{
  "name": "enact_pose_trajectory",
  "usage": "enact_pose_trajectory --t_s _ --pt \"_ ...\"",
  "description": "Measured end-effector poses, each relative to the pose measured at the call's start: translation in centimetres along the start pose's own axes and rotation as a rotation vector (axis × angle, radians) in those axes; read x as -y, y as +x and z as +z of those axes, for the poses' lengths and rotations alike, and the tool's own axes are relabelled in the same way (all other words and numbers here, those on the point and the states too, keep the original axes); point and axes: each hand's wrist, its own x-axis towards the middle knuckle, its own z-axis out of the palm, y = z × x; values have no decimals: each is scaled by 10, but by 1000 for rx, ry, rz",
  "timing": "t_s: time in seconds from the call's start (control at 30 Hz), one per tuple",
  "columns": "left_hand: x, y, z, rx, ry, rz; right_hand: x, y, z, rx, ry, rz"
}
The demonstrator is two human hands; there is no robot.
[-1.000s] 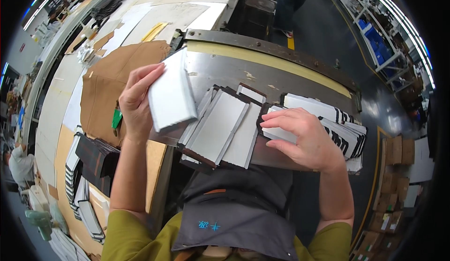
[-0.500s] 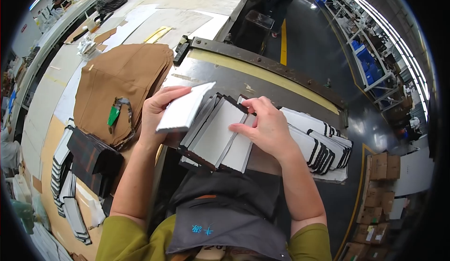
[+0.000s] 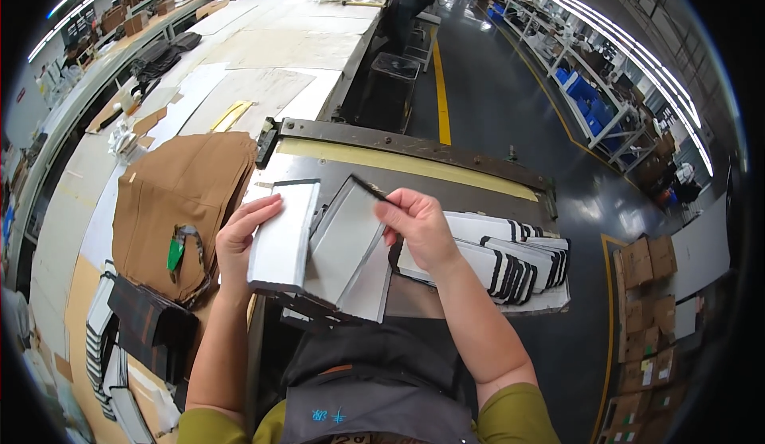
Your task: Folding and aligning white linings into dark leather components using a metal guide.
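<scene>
My left hand (image 3: pixel 237 241) is closed on the left edge of a white panel with grey-bound edges (image 3: pixel 284 233), thumb and fingers on its two sides. Right of it, a second white panel with a dark far edge (image 3: pixel 344 241) lies tilted on a small stack. The thumb and fingers of my right hand (image 3: pixel 421 227) pinch that panel at its far right corner. Part of another white panel (image 3: pixel 371 284) shows beneath. The stack's underside is mostly hidden.
Black-edged white pieces (image 3: pixel 486 265) lie overlapping on the right. Brown fabric pieces (image 3: pixel 171 197) and folded dark plaid fabric (image 3: pixel 151 316) lie on the left. A metal bar (image 3: pixel 382 137) crosses the table beyond my hands. Cardboard boxes (image 3: pixel 649 265) stand at the far right.
My view has tilted up. The left panel has been lowered closer to the stack and turned more upright. My right hand has moved to the second panel's corner, and that panel has swung askew.
</scene>
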Motion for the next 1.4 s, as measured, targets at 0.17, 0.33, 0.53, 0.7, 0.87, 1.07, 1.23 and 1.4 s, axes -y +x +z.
enact_pose_trajectory --t_s 0.17,0.33,0.53,0.7,0.87,1.07,1.23,1.4 --pt "-9 3 -1 -124 -68 79 16 -2 -20 24 130 93" --pt "-57 17 15 177 69 162 27 -12 -12 24 -415 213" --pt "-41 9 17 592 418 162 38 -37 -28 -178 -1085 -197" --pt "-53 20 17 541 473 251 61 -103 -52 65 -1418 -202" --pt "-62 -3 44 679 466 287 32 -113 -55 -65 -1453 -288" --pt "-51 -9 37 727 442 223 16 -113 -66 -157 -1345 -397" --pt "-53 -4 37 742 477 257 21 -112 -58 -181 -1423 -468" --pt "-64 17 51 852 578 311 17 -108 -68 -212 -1374 -454"
